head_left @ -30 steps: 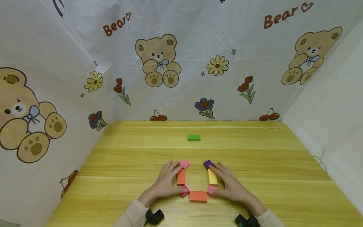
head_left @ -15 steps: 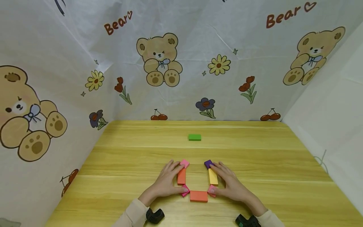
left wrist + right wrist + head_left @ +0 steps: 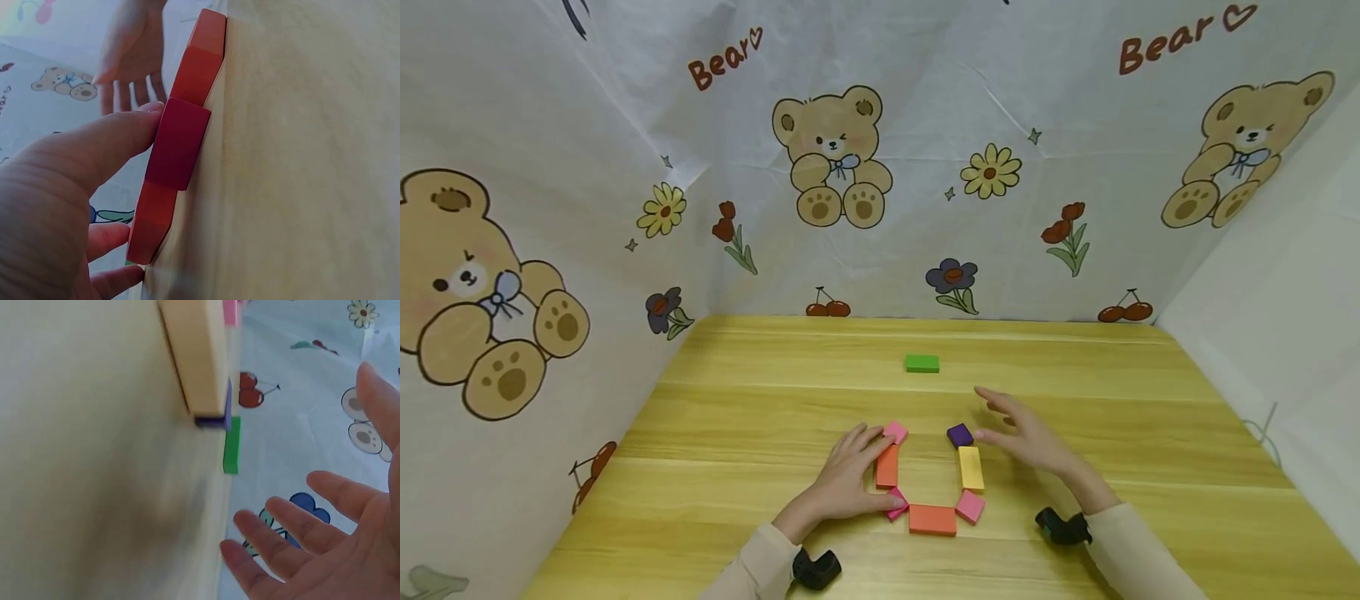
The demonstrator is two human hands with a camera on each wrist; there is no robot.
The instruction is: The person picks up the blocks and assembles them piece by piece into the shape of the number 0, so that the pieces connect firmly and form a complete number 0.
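Small wooden blocks lie in a U on the table. Along its left side my left hand (image 3: pixel 841 482) rests, thumb touching the magenta block (image 3: pixel 179 145) and fingertips at the far pink block (image 3: pixel 897 431), over the left orange block (image 3: pixel 887 469). The front orange block (image 3: pixel 932 520) forms the bottom. On the right side are a pink block (image 3: pixel 970 507), a yellow block (image 3: pixel 971 469) and a purple block (image 3: pixel 959 435). My right hand (image 3: pixel 1033 435) hovers just right of the purple block, fingers extended, holding nothing. Beyond the U lies a green block (image 3: pixel 922 363).
The wood-grain table (image 3: pixel 760 400) meets a white bear-print cloth (image 3: pixel 917 225) at the back and left. A plain white wall (image 3: pixel 1262 292) borders the right. Black wrist devices (image 3: pixel 817 570) sit on both wrists.
My right hand has let go of the pink and purple blocks and moved up and forward, toward the green block. The left hand stays at its blocks; the head view has shifted slightly.
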